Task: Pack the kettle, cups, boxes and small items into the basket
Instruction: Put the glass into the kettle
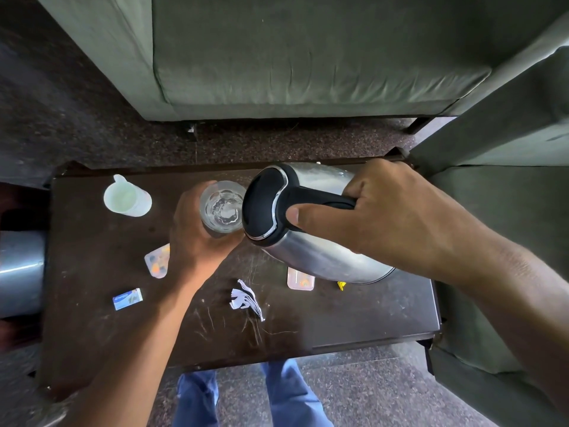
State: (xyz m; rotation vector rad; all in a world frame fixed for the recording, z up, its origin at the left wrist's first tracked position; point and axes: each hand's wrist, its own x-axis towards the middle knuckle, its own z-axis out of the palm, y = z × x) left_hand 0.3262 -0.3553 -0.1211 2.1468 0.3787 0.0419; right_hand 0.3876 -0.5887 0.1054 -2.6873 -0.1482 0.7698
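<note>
My right hand (397,211) grips the black handle of a steel kettle (311,251), with the thumb lying along the handle. The kettle is tilted left, its black lid against the rim of a clear glass (222,208). My left hand (197,238) holds that glass above the dark wooden table (369,315). A white plastic cup (126,197) stands at the table's far left. Two blister packs (157,260) (300,280), a small blue and white box (127,298), torn white paper (246,298) and a tiny yellow piece (341,285) lie on the table.
A green sofa (308,57) runs along the far side and another green seat (498,180) stands on the right. A grey metal cylinder (20,272) sits at the left edge. My legs in blue jeans (246,392) stand at the table's near edge. No basket is in view.
</note>
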